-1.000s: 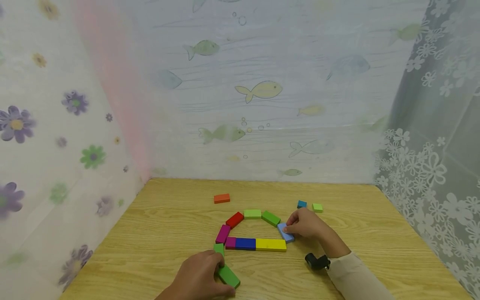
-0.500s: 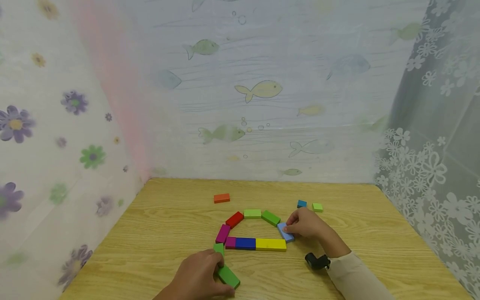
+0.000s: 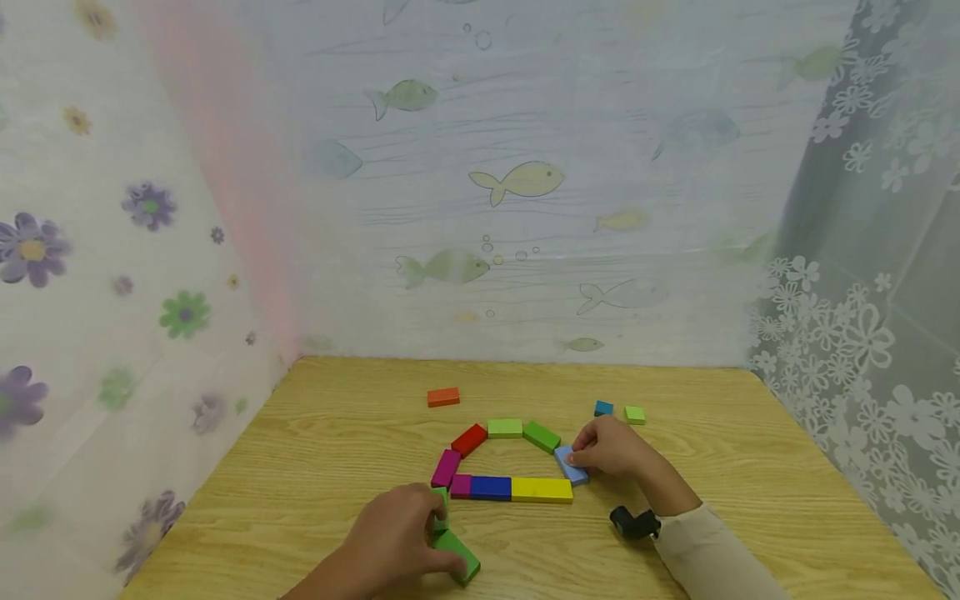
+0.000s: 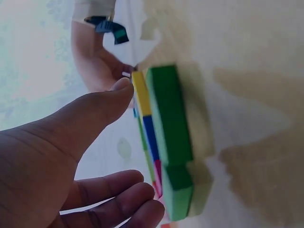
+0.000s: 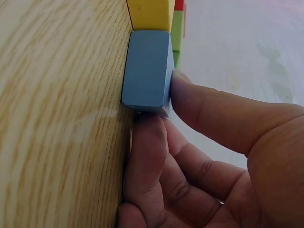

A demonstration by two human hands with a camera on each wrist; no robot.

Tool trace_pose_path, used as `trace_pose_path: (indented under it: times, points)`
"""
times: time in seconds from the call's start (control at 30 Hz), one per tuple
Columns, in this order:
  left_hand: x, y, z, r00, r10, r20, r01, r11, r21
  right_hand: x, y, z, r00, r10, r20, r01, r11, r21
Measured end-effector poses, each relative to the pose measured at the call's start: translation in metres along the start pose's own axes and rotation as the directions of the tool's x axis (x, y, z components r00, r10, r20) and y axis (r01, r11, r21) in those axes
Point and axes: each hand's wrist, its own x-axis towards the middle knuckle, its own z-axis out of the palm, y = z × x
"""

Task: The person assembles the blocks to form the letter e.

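My right hand [image 3: 617,457] pinches a light blue block [image 5: 147,69] at the right end of a ring of blocks, thumb on its face and index finger at its end. A yellow block [image 3: 542,490] adjoins it. My left hand [image 3: 390,533] hovers around two green blocks lying end to end at an angle: a nearer one [image 3: 457,553] and a farther one [image 4: 178,192], partly hidden by my fingers in the head view. In the left wrist view the thumb stands well apart from loosely bent fingers, with nothing between them.
Dark blue [image 3: 491,488], magenta [image 3: 446,468], red [image 3: 469,440], lime [image 3: 505,428] and green [image 3: 542,437] blocks complete the ring's outline. An orange block [image 3: 443,397], a small blue one [image 3: 603,408] and a small lime one [image 3: 635,415] lie farther back. Patterned curtains surround the wooden table [image 3: 337,417].
My left hand has lifted and loosened from the green blocks, its thumb shifting slightly away from me. The right hand and the light blue block have stayed put.
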Motion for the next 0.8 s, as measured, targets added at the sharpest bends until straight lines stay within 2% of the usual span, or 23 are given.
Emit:
trace_pose_path:
  times: [0.2, 0.33, 0.57, 0.8]
  points:
    - [0.022, -0.006, -0.017, 0.998, 0.004, -0.068, -0.001, 0.999, 0.045, 0.000, 0.001, 0.000, 1.000, -0.012, 0.005, 0.012, 1.000, 0.011]
    - [0.043, -0.013, -0.028, 0.996, 0.014, -0.093, -0.012, 1.000, 0.021, -0.001, 0.002, 0.000, 1.000, -0.022, 0.012, 0.022, 1.000, 0.018]
    - [0.078, -0.027, -0.035, 0.987, 0.043, -0.153, -0.043, 0.999, 0.000, 0.000, 0.003, 0.000, 0.999, -0.038, 0.023, 0.037, 0.999, 0.018]
    - [0.110, -0.044, -0.036, 0.987, -0.054, -0.154, 0.044, 0.997, -0.070, 0.000, 0.002, -0.001, 1.000, -0.023, 0.012, 0.023, 1.000, 0.013]
